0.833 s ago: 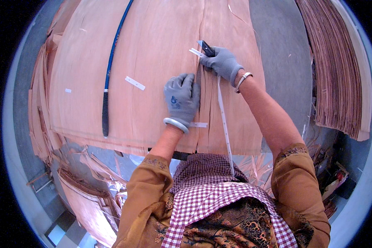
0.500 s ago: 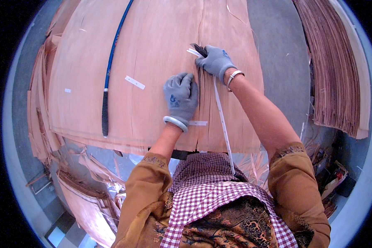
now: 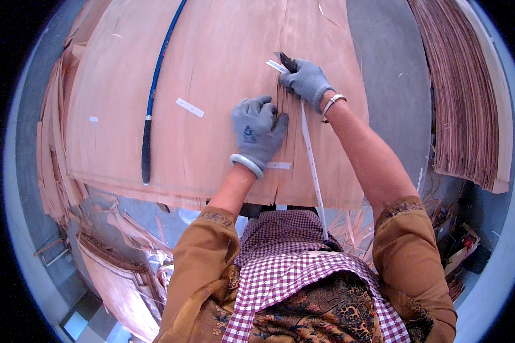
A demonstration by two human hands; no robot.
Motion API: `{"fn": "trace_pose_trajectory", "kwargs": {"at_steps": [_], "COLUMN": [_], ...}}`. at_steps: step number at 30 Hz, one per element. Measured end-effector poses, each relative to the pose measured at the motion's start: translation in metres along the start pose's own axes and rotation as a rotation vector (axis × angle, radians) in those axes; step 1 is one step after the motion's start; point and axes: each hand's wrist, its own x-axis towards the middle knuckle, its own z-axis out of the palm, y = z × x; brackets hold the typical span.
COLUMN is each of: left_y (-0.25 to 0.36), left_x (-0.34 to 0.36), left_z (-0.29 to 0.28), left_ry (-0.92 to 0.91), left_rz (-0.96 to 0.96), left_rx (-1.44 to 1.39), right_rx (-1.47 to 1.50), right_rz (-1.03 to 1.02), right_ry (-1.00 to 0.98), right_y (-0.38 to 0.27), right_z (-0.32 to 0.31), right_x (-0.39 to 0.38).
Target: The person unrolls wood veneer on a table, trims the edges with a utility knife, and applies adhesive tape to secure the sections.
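Observation:
My left hand (image 3: 257, 128), in a grey glove, rests on the pale veneer sheet (image 3: 120, 86) beside a long split (image 3: 280, 94); its fingers are curled, and whatever lies under them is hidden. Further up, my right hand (image 3: 309, 83), also gloved, grips a dark cutter with a flat blade (image 3: 286, 62) together with short white tape pieces (image 3: 274, 66) at the split. A long white perforated tape (image 3: 311, 160) runs from beneath it down to my checked apron. One short strip (image 3: 279, 165) lies below my left hand, another (image 3: 190, 107) further left.
A blue rod with a black grip (image 3: 151, 97) lies lengthwise on the sheet. A grey surface (image 3: 395, 126) separates it from a tall veneer stack (image 3: 458, 97) at right. Torn veneer hangs at left (image 3: 57, 143); more sheets (image 3: 111, 280) and scraps lie low at left.
My right hand dipped down-left with the cutter, then rose back up-right. My left hand has shifted slightly right and its fingers have changed their bend.

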Motion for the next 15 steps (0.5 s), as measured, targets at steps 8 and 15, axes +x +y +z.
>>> {"fn": "trace_pose_trajectory", "kwargs": {"at_steps": [8,15], "left_y": [-0.006,-0.005], "left_x": [-0.002,-0.002], "left_z": [0.007,0.009], "left_ry": [0.103,0.092], "left_rz": [-0.036,0.07], "left_rx": [-0.06,0.119], "right_rx": [0.252,0.262], "right_rz": [-0.023,-0.014], "right_ry": [-0.025,-0.022], "right_y": [0.007,0.01], "right_z": [0.0,-0.001], "right_x": [0.0,0.0]}}
